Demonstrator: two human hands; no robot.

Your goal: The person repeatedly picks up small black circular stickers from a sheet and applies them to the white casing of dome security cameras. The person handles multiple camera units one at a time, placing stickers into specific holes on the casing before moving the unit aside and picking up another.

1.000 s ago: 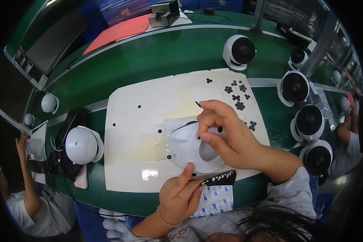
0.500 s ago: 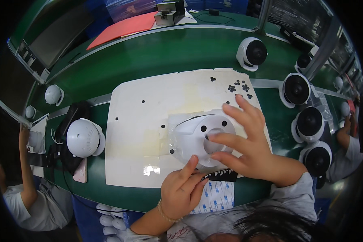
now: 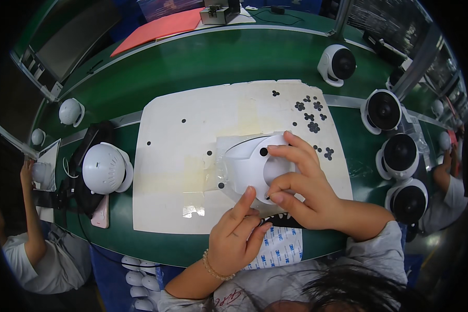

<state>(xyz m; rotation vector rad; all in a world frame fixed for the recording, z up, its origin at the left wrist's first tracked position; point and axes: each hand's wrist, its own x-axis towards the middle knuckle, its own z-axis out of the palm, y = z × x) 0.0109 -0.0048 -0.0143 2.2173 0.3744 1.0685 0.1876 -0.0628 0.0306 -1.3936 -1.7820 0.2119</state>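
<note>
A white rounded plastic housing (image 3: 240, 167) lies on the cream board in front of me, with a black round pad (image 3: 263, 152) on its upper side. My left hand (image 3: 235, 233) pinches the end of a black pad strip (image 3: 291, 221) with pale cut-out marks; its index finger reaches up to the housing's near edge. Over the housing's right side is my right hand (image 3: 312, 192), thumb and a finger pinched on a small black round pad (image 3: 268, 197) close to the lower rim. My right fingers hide part of the housing.
Loose black dots and clusters (image 3: 313, 127) are scattered on the cream board (image 3: 166, 208). White cameras with black fronts (image 3: 384, 109) line the right; another white unit (image 3: 104, 169) stands left beside a pink phone (image 3: 101, 213). A printed backing sheet (image 3: 281, 247) hangs at the near edge. Co-workers sit at both sides.
My right hand has moved from above the housing's opening down to its lower rim, its fingers closing on a small black pad. My left hand stays nearly in place on the strip.
</note>
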